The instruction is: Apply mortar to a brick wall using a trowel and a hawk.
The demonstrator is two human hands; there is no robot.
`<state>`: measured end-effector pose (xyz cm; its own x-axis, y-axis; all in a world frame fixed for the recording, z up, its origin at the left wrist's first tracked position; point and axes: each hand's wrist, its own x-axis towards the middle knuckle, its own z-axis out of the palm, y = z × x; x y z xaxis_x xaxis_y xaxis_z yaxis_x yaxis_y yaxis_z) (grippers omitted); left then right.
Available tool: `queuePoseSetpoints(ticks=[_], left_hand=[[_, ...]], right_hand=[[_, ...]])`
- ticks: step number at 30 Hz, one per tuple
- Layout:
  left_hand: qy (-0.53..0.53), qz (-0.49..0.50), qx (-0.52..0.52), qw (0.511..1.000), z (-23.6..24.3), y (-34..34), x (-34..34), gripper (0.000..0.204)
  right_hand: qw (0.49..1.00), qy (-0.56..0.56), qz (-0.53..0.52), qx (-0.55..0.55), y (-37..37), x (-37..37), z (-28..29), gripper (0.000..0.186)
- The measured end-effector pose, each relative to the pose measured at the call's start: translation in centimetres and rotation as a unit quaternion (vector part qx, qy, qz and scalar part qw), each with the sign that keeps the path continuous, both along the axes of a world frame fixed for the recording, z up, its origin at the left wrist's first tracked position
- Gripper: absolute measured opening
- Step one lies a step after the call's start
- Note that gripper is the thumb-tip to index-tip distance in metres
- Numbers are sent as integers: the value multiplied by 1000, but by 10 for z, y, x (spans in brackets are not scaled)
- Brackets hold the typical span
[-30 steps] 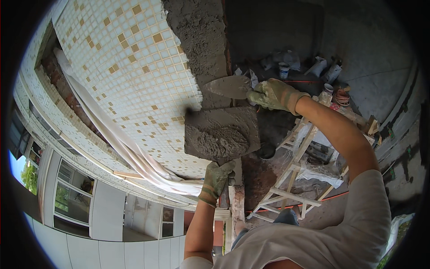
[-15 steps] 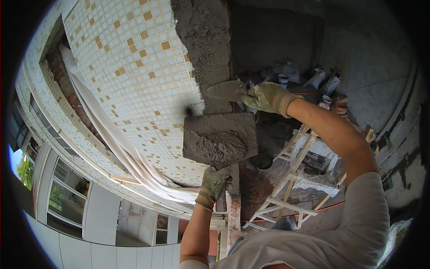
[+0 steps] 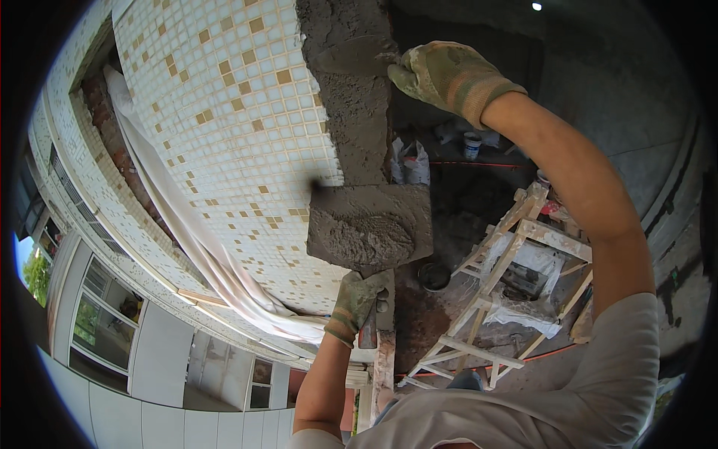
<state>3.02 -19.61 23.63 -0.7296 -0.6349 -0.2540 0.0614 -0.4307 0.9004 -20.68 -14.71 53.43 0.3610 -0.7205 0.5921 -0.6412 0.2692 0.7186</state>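
1. Two gloved hands at work here, both busy. Left hand (image 3: 355, 299) is wrapped around the grip at the near edge of the hawk (image 3: 417, 200), fingers curled in tight. The grip itself is mostly hidden by the glove.

2. The hawk sits roughly mid-view, just in front of the left hand, with a rough wet heap of mortar (image 3: 374, 239) on it and more smeared around the heap.

3. Right hand (image 3: 441, 75) is further out and over to the right, fingers closed on the handle end of the trowel (image 3: 351, 55). Can't make out much of the handle behind those fingers.

4. The trowel's blade points left, over the grey strip (image 3: 359, 127) on the wall. Looks laid flat on it, but blade and strip are nearly the same colour, so I can't swear they're touching.

5. Left of that strip: small white and tan tiles (image 3: 247, 142) with a ragged edge right alongside the grey. A pale sheet (image 3: 213, 262) hangs in long folds further left.

6. Right side, lower down: a splattered wooden trestle (image 3: 486, 292), a dark bucket (image 3: 434, 277) just beside it, and an orange cord (image 3: 550, 352) on the floor. Pale bags (image 3: 411, 161) slump past the hawk, with a white tub (image 3: 473, 146) near them.
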Motion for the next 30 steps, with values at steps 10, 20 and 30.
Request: queuePoseSetpoints(ticks=[10,20,30], left_hand=[[-8,-4,-17,1000,4,3,0,14],[-33,-26,-7,999,-9,17,-3,17],[-18,-78,26,996,-36,53,-29,16]], right_hand=[[996,-63,-16,-61,10,-4,13,26],[899,-410,65,138,95,-7,-194,17],[924,-323,88,182,224,23,-268,20]])
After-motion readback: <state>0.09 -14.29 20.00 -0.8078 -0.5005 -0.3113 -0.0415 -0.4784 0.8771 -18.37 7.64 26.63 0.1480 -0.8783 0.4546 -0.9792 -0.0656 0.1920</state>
